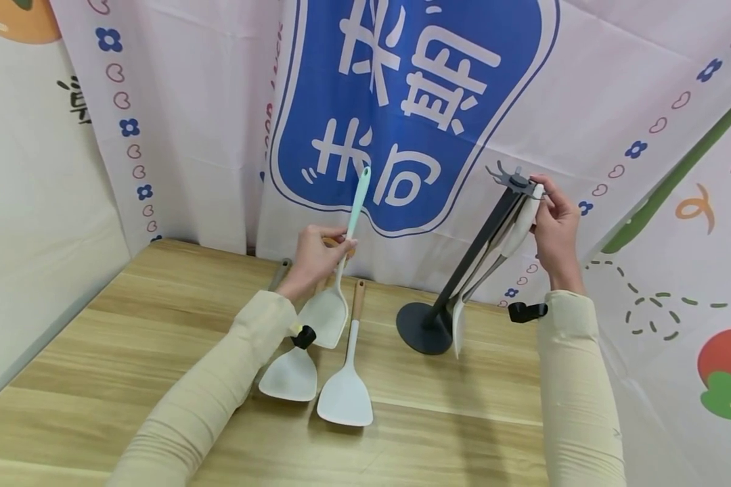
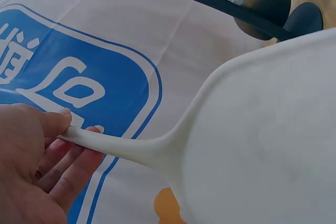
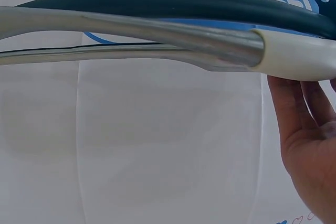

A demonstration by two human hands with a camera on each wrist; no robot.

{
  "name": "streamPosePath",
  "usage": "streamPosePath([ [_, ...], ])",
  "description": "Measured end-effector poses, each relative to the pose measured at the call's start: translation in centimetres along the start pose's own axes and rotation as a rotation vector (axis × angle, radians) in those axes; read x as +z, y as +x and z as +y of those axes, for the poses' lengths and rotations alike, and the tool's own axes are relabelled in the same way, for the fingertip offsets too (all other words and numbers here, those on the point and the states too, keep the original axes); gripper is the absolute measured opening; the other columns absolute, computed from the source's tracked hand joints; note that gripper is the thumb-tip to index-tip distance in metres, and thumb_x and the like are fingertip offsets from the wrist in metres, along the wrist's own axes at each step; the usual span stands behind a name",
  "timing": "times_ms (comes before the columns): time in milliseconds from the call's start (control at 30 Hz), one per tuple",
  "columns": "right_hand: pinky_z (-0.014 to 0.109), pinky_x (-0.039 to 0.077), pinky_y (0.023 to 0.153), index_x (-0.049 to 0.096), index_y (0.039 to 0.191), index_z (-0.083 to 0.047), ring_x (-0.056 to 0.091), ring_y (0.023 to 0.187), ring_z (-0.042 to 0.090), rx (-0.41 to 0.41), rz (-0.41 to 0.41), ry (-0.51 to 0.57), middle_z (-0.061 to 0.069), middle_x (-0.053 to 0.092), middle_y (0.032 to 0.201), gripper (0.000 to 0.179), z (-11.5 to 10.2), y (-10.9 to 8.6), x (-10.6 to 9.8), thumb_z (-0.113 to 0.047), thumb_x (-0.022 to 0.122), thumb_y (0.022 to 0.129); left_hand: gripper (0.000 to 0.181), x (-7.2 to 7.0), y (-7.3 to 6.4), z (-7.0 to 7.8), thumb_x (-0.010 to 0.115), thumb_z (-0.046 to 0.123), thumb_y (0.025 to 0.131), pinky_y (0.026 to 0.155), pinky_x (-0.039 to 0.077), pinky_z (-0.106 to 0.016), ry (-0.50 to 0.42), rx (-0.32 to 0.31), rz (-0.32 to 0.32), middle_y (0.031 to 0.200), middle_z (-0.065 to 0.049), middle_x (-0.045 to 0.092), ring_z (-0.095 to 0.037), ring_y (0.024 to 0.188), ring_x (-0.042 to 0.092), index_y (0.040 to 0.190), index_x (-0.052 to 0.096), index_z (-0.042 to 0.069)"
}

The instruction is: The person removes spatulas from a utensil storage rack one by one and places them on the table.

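Observation:
My left hand (image 1: 319, 260) pinches the shaft of a spatula (image 1: 358, 203) with a mint-green handle, its handle end pointing up. In the left wrist view the spatula's broad white head (image 2: 262, 124) fills the right side, with thumb and fingertips on the narrow neck. At right, my right hand (image 1: 557, 226) holds the white handle (image 1: 524, 220) of a steel-shafted utensil at the top of a dark utensil stand (image 1: 475, 253). The right wrist view shows its steel shaft (image 3: 210, 38) and my fingers behind the white handle. The utensil's lower end is seen edge-on, so its kind is unclear.
A white spatula (image 1: 348, 396) with a wooden handle lies on the wooden table (image 1: 451, 426). Beside it another white spatula head (image 1: 289, 375) is partly hidden by my left wrist. A grey handle (image 1: 280, 274) shows behind. Printed cloth (image 1: 219, 135) hangs at the table's back.

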State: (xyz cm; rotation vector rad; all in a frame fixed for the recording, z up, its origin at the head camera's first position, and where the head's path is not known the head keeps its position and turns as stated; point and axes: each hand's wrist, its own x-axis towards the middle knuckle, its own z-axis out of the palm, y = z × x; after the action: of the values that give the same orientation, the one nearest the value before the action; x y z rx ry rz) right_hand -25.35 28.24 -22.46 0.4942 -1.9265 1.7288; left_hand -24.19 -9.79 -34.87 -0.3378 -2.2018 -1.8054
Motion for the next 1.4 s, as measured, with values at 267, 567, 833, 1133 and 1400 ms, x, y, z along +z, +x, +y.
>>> streamPosePath([
  [267, 0.015, 0.050, 0.054, 0.071, 0.128, -0.016, 0.057, 0.067, 0.009, 0.007, -0.002, 0.013, 0.000, 0.066, 0.085, 0.029, 0.2, 0.1, -0.1, -0.011, 0.052, 0.106, 0.035, -0.9, -0.4, -0.1, 0.074, 0.012, 0.094, 0.061, 0.062, -0.034, 0.024, -0.002, 0.004, 0.095, -0.015, 0.071, -0.030, 0.075, 0.074, 0.127, 0.069, -0.001],
  [567, 0.016, 0.049, 0.053, 0.071, 0.128, -0.016, 0.054, 0.064, 0.009, 0.004, -0.002, 0.003, -0.001, 0.063, 0.080, 0.029, 0.2, 0.0, -0.1, -0.014, 0.054, 0.106, 0.033, -2.5, -0.7, -0.7, 0.073, 0.011, 0.095, 0.062, 0.061, -0.028, 0.004, -0.034, 0.015, 0.096, -0.017, 0.070, -0.023, 0.074, 0.075, 0.125, 0.069, -0.003],
  [833, 0.016, 0.050, 0.051, 0.072, 0.126, -0.014, 0.054, 0.062, 0.009, -0.016, -0.009, 0.021, 0.000, 0.063, 0.074, 0.027, 0.1, -0.1, 0.0, -0.015, 0.054, 0.106, 0.034, -3.9, -0.9, -1.4, 0.073, 0.009, 0.094, 0.062, 0.062, -0.028, 0.026, -0.021, 0.024, 0.097, -0.022, 0.071, -0.014, 0.066, 0.072, 0.123, 0.068, -0.007],
  [1133, 0.016, 0.051, 0.051, 0.072, 0.127, -0.015, 0.053, 0.060, 0.009, -0.013, -0.002, 0.022, -0.001, 0.058, 0.070, 0.028, 0.3, 0.0, 0.0, -0.014, 0.054, 0.106, 0.032, -5.3, -1.4, -2.4, 0.074, 0.009, 0.093, 0.064, 0.062, -0.030, 0.077, -0.017, 0.068, 0.097, -0.023, 0.071, -0.028, 0.072, 0.075, 0.121, 0.069, -0.007],
  [1400, 0.016, 0.050, 0.052, 0.071, 0.128, -0.016, 0.054, 0.063, 0.009, 0.008, -0.010, 0.003, -0.001, 0.060, 0.075, 0.028, -0.1, -0.2, 0.0, -0.016, 0.053, 0.106, 0.037, -6.7, -1.7, -3.4, 0.075, 0.014, 0.094, 0.066, 0.062, -0.029, 0.072, -0.082, 0.128, 0.100, -0.019, 0.069, -0.026, 0.074, 0.074, 0.126, 0.068, -0.003],
])
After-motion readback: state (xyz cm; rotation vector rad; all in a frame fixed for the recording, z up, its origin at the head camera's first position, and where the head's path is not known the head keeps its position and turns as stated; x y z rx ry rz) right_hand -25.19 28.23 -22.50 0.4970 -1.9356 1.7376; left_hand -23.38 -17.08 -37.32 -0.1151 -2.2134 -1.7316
